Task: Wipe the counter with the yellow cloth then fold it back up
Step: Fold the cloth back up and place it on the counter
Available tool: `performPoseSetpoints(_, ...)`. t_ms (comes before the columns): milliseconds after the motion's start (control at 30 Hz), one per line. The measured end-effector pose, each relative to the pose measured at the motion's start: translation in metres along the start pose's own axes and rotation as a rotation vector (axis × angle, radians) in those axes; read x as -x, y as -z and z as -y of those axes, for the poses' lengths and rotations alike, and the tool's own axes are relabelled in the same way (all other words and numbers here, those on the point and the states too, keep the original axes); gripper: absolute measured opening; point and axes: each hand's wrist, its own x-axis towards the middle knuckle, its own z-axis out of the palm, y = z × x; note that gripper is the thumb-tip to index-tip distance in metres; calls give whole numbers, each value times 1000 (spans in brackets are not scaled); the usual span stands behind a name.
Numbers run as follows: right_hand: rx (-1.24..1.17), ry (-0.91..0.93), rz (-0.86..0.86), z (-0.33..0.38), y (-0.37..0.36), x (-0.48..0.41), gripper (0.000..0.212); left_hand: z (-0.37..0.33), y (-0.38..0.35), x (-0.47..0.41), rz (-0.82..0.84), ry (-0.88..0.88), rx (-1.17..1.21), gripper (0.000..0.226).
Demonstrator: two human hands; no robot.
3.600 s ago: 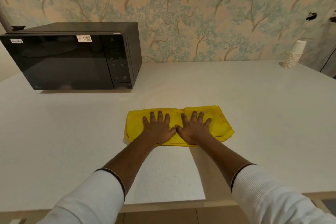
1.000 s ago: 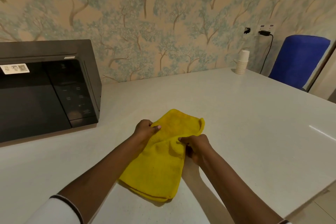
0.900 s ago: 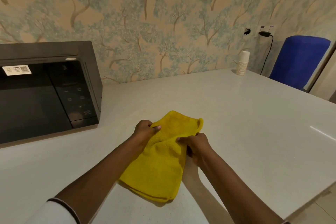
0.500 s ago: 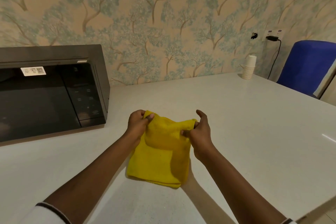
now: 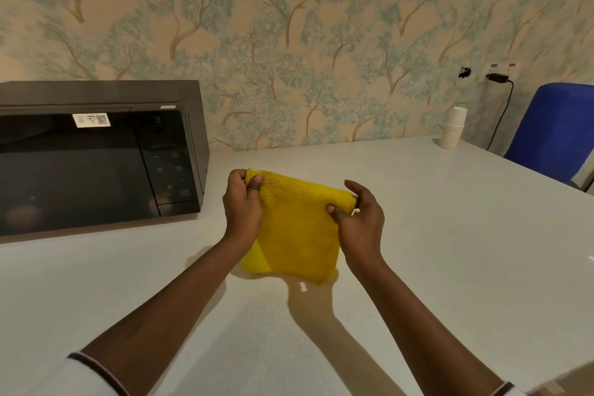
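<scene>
The yellow cloth [image 5: 297, 228] hangs folded in front of me, held up by its top edge over the white counter [image 5: 434, 235]. Its lower edge rests on or just above the counter surface. My left hand [image 5: 242, 206] pinches the top left corner between thumb and fingers. My right hand [image 5: 358, 219] pinches the top right corner, index finger stretched along the edge. Both forearms reach in from the bottom of the view.
A black microwave [image 5: 96, 154] stands on the counter at the left, close to my left hand. A stack of white paper cups [image 5: 454, 132] sits at the far right by the wall. A blue chair [image 5: 556, 135] stands beyond the counter's right edge.
The cloth lay flat on the counter under both palms, then was gripped at its far end. Both hands have since lifted that end up and apart, so the cloth hangs taut between them.
</scene>
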Motion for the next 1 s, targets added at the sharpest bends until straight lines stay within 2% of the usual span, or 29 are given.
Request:
performPoseSetpoints(167,-136,-55,18,13,9,-11,60,-16,6,-10,70,133,97,20)
performPoseSetpoints(333,-99,-3,55,20,13,-16,77,-24,15,-11,272,208,212,55)
performPoseSetpoints(400,-99,-5,89,20,13,-17,80,-24,16,-11,294,202,195,53)
performPoseSetpoints(567,-85,-12,134,12,15,-16,74,-20,14,-11,260,124,70,30)
performPoseSetpoints(700,-92,-13,139,10,15,-15,73,-20,11,-12,219,81,-16,23)
performPoseSetpoints(867,-90,8,134,9,17,-20,72,-21,10,-10,184,77,50,26)
performPoseSetpoints(1000,-14,13,199,10,18,-23,93,-18,9,-8,249,91,84,39)
